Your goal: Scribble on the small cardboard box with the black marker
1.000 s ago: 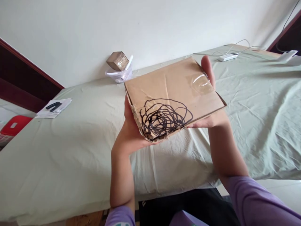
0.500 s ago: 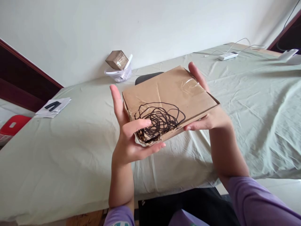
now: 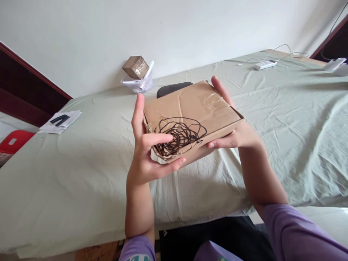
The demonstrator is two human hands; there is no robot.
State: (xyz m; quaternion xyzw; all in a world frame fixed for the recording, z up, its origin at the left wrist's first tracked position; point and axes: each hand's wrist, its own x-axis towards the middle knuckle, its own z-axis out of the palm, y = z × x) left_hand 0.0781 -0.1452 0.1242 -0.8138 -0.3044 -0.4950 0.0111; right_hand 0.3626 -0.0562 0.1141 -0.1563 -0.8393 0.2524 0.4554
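A brown cardboard box point(image 3: 190, 105) is held up over the table between both my hands, its top tilted toward me. Black marker scribble covers its near left corner, and clear tape shows at the ends. My left hand point(image 3: 144, 145) grips the left end: the thumb lies along the front side, one finger rests on the scribble, another points up by the left edge. My right hand point(image 3: 233, 127) holds the right end, thumb on the front side and a finger along the far right edge. The box hides the rest of the right fingers.
Behind the box lies a dark grey rounded object point(image 3: 172, 88), partly hidden. A plastic bowl point(image 3: 138, 85) with a small cardboard box point(image 3: 135, 67) stands by the wall. Papers with a black stapler-like object point(image 3: 60, 119) lie left; a white power strip point(image 3: 265, 65) lies back right. Pale green cloth point(image 3: 95, 174) covers the table.
The box has tipped so that more of its front side shows, and its right end has shifted a little left. Both hands have kept their hold and moved with it.
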